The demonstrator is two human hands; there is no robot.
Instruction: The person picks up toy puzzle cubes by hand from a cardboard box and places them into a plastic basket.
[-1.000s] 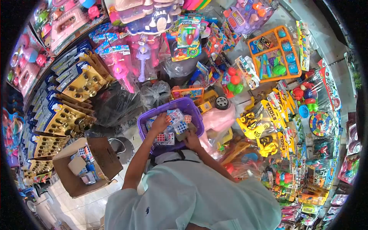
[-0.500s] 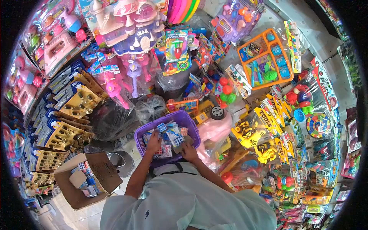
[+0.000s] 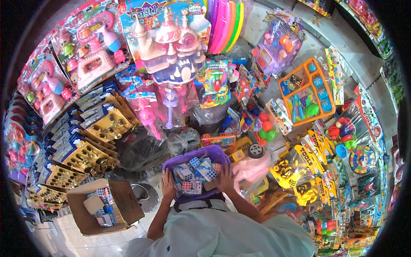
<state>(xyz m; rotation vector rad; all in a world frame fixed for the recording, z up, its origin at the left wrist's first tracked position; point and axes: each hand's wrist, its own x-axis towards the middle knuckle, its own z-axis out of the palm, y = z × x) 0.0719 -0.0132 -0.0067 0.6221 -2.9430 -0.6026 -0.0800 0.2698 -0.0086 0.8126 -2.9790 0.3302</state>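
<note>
A purple plastic basket (image 3: pixel 197 152) stands close in front of me, filled with packaged puzzle cubes. Among them are a blue-faced cube pack (image 3: pixel 209 173) and a red-faced cube pack (image 3: pixel 187 186). My left hand (image 3: pixel 168 185) is on the basket's left side, its fingers along the rim. On the opposite side, my right hand (image 3: pixel 225 180) grips the right rim, next to the cube packs. No cube pack shows in either hand. To my left an open cardboard box (image 3: pixel 126 201) holds more cube packs, with a flap partly covering them.
Carded golden kitchen sets (image 3: pixel 81 154) crowd the left. A castle playset (image 3: pixel 171 47) hangs ahead. Yellow tool packs (image 3: pixel 299 171) and an orange tray set (image 3: pixel 306 90) are to the right. A dark round stool (image 3: pixel 147 197) stands between box and basket.
Both hands have moved from the cube packs inside the basket outward to its two sides. My view has shifted, so the scene sits lower and further right.
</note>
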